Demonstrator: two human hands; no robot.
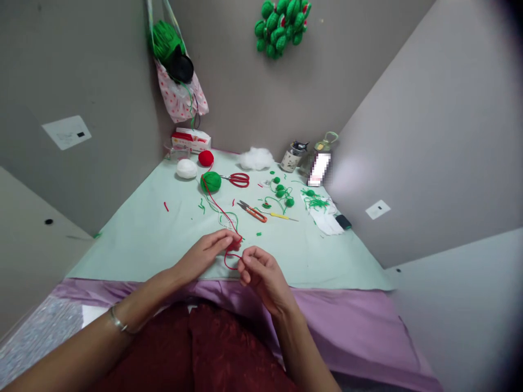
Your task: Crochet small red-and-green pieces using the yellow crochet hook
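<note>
Pinched between the fingertips of the left hand [204,250] is a small red crocheted piece [234,244], held just above the near part of a pale green table mat [134,239]. Close beside it, the right hand [261,272] is curled shut on a strand of red yarn [215,204]; whether a hook sits in those fingers cannot be told. A loop of the strand hangs below and between the two hands, and the rest runs up and away across the mat, past a green yarn ball [211,182] toward a red yarn ball [206,158] at the far side.

A metal bracelet [118,322] circles the left wrist. Beside the red ball lies a white yarn ball [187,168], and behind them a red and white box [191,140] stands against the wall. Red-handled scissors [237,179] rest just right of the green ball; orange thread snips [252,212] and a yellow-handled crochet hook [281,216] lie nearer the middle, well apart from the hands. Small green crocheted balls [281,191] joined by green thread are scattered right of the scissors, with a tuft of white stuffing [256,158] at the far edge. Short yarn scraps dot the mat.

On the wall hangs a cluster of green crocheted pieces [281,24], and to its left a patterned pink bag [180,98] holding green yarn. Purple cloth [347,316] covers the near edge of the table.
</note>
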